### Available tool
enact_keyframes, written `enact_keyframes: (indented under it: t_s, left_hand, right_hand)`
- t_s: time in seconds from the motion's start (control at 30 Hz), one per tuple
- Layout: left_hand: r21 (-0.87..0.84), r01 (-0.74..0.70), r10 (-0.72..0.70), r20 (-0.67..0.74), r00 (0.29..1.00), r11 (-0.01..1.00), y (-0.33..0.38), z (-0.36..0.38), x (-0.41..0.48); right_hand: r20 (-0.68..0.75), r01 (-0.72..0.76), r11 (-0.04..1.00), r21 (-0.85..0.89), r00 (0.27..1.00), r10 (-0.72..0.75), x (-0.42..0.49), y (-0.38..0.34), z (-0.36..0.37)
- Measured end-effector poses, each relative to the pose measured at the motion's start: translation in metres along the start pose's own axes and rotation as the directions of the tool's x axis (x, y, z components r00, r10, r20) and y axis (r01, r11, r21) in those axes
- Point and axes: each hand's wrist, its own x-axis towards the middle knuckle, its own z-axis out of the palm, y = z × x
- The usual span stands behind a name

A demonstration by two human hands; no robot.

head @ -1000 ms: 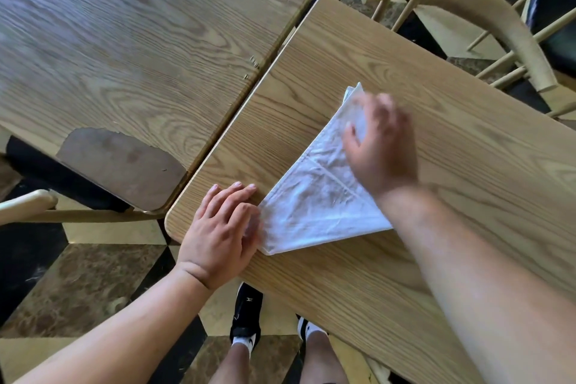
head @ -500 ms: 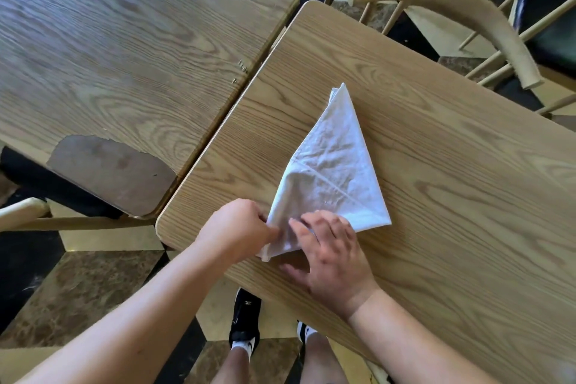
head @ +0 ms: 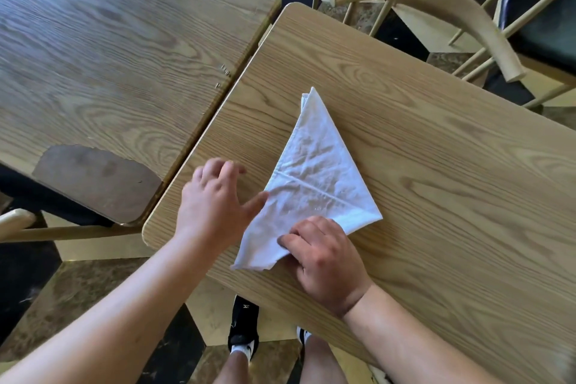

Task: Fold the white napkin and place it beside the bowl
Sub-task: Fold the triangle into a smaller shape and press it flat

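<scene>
— What does the napkin (head: 314,178) look like under your hands?

— Your napkin is white, creased cloth folded into a long triangle, tip pointing away from you, a raised seam crossing it. It lies flat on the desk (head: 436,165), a pale wood-grain top with rounded corners.

— And your hands?

— Your right hand (head: 324,262) curls over the near edge, fingers bent and pinching the cloth's lower corner. Your left hand (head: 215,203) is blurred, fingers spread wide, thumb touching the cloth's left edge, holding nothing.

— Anything beside it?

— A second grained desk (head: 109,50), its near corner worn to brown.
</scene>
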Motion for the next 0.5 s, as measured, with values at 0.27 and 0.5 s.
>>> enact_keyframes:
  t_s: [0.27, 0.5]
  left_hand:
    - [0.095, -0.225, 0.223, 0.027, 0.974, 0.970, 0.012, 0.003, 0.081]
    - [0.130, -0.309, 0.321, -0.079, 0.944, 0.942, -0.003, 0.024, 0.087]
  right_hand:
    - [-0.003, -0.092, 0.982, 0.166, 0.996, 0.094, 0.026, 0.018, -0.035]
    - [0.129, -0.456, 0.822, 0.341, 0.889, 0.439, 0.108, 0.057, -0.086]
